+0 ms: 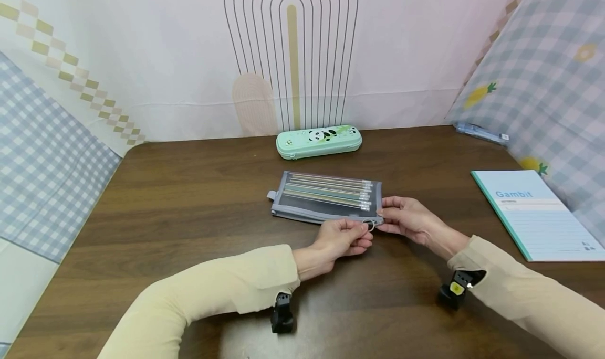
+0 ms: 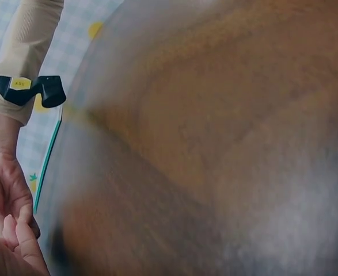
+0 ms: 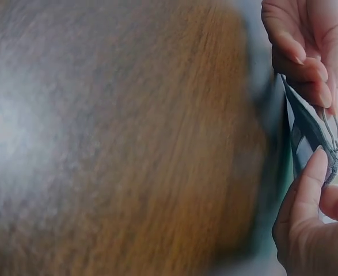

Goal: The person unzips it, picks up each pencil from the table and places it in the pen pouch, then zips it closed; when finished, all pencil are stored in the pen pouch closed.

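Observation:
A grey zippered pencil pouch [image 1: 326, 195] with a see-through front lies on the table, several pencils [image 1: 331, 191] showing inside. My left hand [image 1: 339, 241] pinches the ring-shaped zipper pull [image 1: 371, 224] at the pouch's near right corner, thumb against the fingers. At that same corner my right hand [image 1: 413, 220] grips the pouch's right edge between thumb and fingers. In the right wrist view, the pouch's end [image 3: 315, 135] stands between both hands, with the looped pull reaching up to the left fingertips. The left wrist view catches both hands only at its lower left edge.
Behind the pouch sits a mint-green panda pencil case [image 1: 319, 141]. A notebook [image 1: 541, 214] marked "Gambit" lies on the right, and a clear-wrapped slim item [image 1: 481, 133] rests at the back right corner. Fabric hangs along the table's back and sides.

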`<state>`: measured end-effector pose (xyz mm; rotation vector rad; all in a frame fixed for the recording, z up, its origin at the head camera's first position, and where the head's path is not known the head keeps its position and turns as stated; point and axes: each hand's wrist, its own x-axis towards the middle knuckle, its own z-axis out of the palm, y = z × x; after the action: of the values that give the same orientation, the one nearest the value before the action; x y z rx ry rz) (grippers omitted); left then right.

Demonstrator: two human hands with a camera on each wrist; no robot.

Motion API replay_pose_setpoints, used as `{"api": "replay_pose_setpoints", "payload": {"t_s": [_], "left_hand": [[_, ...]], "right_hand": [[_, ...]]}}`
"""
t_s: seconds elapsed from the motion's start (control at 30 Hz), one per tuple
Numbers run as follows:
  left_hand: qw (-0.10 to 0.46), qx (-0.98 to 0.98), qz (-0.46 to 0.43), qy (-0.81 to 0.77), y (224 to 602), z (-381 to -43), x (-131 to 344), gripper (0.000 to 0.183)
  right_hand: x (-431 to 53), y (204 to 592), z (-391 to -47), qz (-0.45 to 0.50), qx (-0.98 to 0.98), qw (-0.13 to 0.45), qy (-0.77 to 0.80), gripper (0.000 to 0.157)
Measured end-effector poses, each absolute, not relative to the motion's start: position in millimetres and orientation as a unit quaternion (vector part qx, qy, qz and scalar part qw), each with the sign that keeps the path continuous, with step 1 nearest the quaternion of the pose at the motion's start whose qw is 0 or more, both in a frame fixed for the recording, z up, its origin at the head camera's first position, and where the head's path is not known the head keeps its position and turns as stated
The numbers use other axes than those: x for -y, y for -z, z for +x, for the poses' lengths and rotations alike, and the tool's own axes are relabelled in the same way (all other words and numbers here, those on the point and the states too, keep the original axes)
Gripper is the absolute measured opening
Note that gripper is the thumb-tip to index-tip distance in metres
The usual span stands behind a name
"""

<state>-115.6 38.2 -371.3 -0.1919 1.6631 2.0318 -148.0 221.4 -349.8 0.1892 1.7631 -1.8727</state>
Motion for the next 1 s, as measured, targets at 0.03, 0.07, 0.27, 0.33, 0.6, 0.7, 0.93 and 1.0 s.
{"api": "replay_pose_setpoints", "payload": {"t_s": [0.03,0.07,0.27,0.33,0.6,0.7,0.93,1.0], "left_hand": [[0.253,-0.615,-0.069,-0.744,371,-116,-37,0.017],[0.254,-0.617,-0.068,-0.741,371,-117,-35,0.018],[0.252,-0.629,-0.064,-0.732,373,-123,-20,0.021],[0.251,-0.632,-0.063,-0.730,374,-125,-13,0.021],[0.241,-0.647,-0.077,-0.719,374,-140,30,0.022],[0.239,-0.652,-0.089,-0.714,375,-146,48,0.023],[0.241,-0.663,-0.103,-0.701,371,-155,84,0.023],[0.241,-0.667,-0.106,-0.697,370,-156,94,0.022]], "right_hand": [[-221,350,-148,0.070,-0.655,0.277,0.700,0.045],[-222,350,-148,0.070,-0.654,0.275,0.701,0.044],[-225,349,-149,0.081,-0.646,0.271,0.709,0.046],[-226,349,-150,0.083,-0.644,0.271,0.710,0.047],[-231,346,-156,0.086,-0.640,0.268,0.715,0.043],[-233,346,-158,0.090,-0.641,0.266,0.714,0.044],[-238,349,-161,0.085,-0.646,0.263,0.712,0.051],[-241,349,-163,0.087,-0.648,0.260,0.710,0.050]]}}
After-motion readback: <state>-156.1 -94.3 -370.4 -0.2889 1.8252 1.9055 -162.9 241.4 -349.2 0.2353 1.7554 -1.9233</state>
